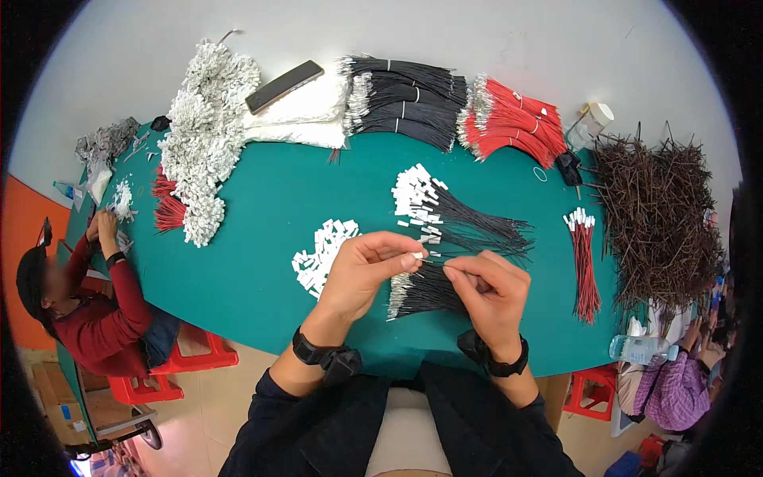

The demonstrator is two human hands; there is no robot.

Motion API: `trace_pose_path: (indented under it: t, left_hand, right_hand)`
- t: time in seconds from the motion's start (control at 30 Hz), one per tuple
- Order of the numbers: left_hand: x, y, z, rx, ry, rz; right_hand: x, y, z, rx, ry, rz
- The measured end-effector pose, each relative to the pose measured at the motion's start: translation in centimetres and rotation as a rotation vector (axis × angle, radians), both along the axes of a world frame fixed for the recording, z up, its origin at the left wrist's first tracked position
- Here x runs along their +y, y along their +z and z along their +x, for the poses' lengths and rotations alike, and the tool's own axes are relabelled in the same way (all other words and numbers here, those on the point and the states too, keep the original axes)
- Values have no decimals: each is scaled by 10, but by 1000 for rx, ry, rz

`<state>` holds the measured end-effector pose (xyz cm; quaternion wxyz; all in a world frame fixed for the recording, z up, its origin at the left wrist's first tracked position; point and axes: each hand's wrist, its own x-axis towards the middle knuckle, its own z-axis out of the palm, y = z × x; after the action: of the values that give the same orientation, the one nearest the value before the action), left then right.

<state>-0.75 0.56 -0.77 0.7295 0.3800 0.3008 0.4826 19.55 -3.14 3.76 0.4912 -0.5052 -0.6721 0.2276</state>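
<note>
Over the middle of the green table my left hand point(364, 274) pinches a small white connector housing point(418, 255) between thumb and index finger. My right hand point(494, 296) is closed on a thin black wire point(435, 263), whose end lies at the housing. Whether the end sits inside it I cannot tell. Under my hands spreads a bundle of black wires with bare metal tips point(421, 292). Just beyond lie black wires with white housings on their ends point(469, 216). A pile of loose white housings point(327, 245) is beside my left hand, partly hidden by it.
Along the back are a white heap of connectors point(208, 119), white bags point(298, 119) under a dark oblong case point(284, 86), black wire bundles point(409, 99) and red ones point(517, 123). Dark tangled wires point(656, 215) and a bottle point(640, 348) stand right. A co-worker point(99, 310) sits left.
</note>
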Motion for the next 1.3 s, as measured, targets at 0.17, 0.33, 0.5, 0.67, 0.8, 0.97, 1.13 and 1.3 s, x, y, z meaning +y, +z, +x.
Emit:
trace_pose_path:
  t: [0.17, 0.33, 0.5, 0.67, 0.8, 0.97, 1.13, 1.3]
  left_hand:
    - [-7, 16, 3, 186, 97, 84]
    - [-7, 18, 2, 285, 108, 115]
    - [-8, 19, 4, 259, 126, 161]
    - [-8, 20, 4, 272, 133, 184]
    - [-9, 18, 3, 268, 138, 139]
    - [-10, 18, 2, 273, 139, 143]
    - [-8, 17, 2, 296, 134, 135]
    - [-9, 16, 3, 248, 120, 128]
  right_hand:
    - [1, 0, 1, -2, 0, 38]
    - [1, 3, 1, 7, -10, 23]
    - [2, 1, 3, 1, -9, 33]
    - [3, -2, 3, -59, -23, 98]
    - [5, -2, 5, -110, -19, 143]
    - [6, -1, 5, -160, -11, 176]
    - [6, -1, 5, -167, 1, 181]
    - [8, -2, 5, -175, 19, 187]
